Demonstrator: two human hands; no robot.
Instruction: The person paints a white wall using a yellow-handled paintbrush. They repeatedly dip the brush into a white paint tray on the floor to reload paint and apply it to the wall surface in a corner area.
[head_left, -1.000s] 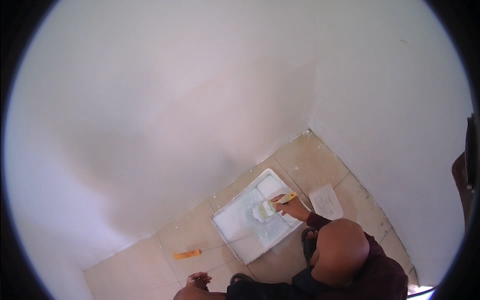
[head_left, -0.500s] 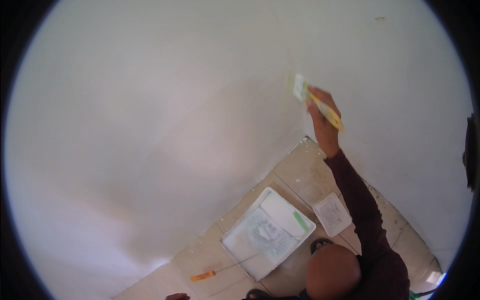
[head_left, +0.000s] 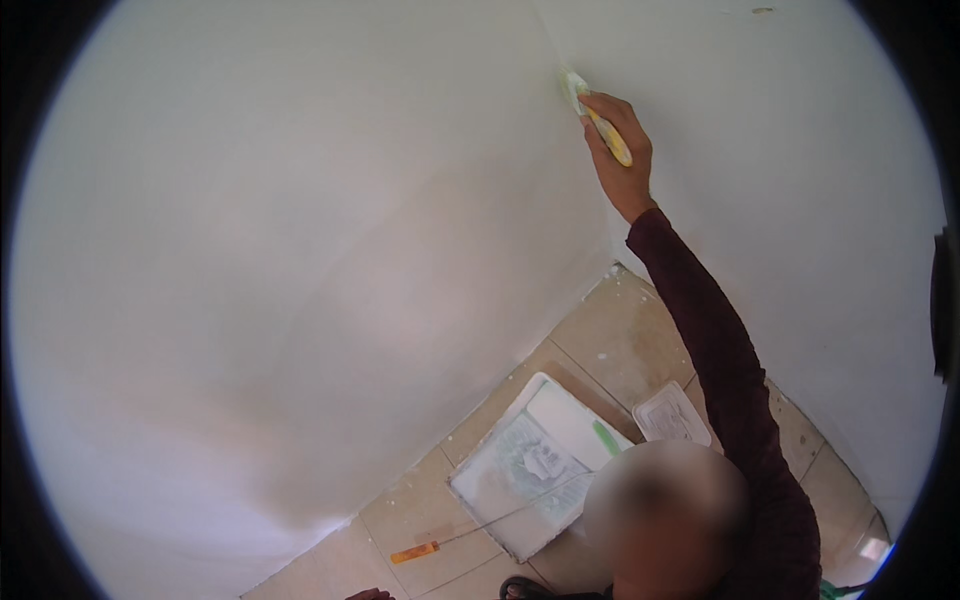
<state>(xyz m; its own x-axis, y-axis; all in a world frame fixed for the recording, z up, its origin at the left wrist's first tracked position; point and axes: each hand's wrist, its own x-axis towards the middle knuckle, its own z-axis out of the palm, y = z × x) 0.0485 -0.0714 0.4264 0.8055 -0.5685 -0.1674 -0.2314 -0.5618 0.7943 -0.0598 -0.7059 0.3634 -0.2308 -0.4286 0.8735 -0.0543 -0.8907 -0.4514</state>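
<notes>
My right hand (head_left: 622, 145), reaching up along the corner where two white walls meet, is closed around a paintbrush (head_left: 610, 138) with a yellow handle. The pale bristle end is at the corner, against or very close to the left wall (head_left: 330, 230). Only a bit of my left hand (head_left: 370, 594) shows at the lower edge; its fingers are mostly cut off. On the floor below lies a white paint tray (head_left: 515, 548) coated with wet-looking white paint. Across it rests a long-rodded tool with an orange handle (head_left: 415, 552), its far end hidden.
A small white rectangular plastic container (head_left: 672, 415) sits right of the tray. A green strip (head_left: 606, 437) shows at the tray's right side. The beige tile floor (head_left: 600, 330) has white spatters near the walls. The right wall (head_left: 790, 200) stands close beside my arm.
My right hand has moved up and slightly left along the wall corner, carrying the paintbrush. The paint tray and the orange-handled tool stay put on the floor.
</notes>
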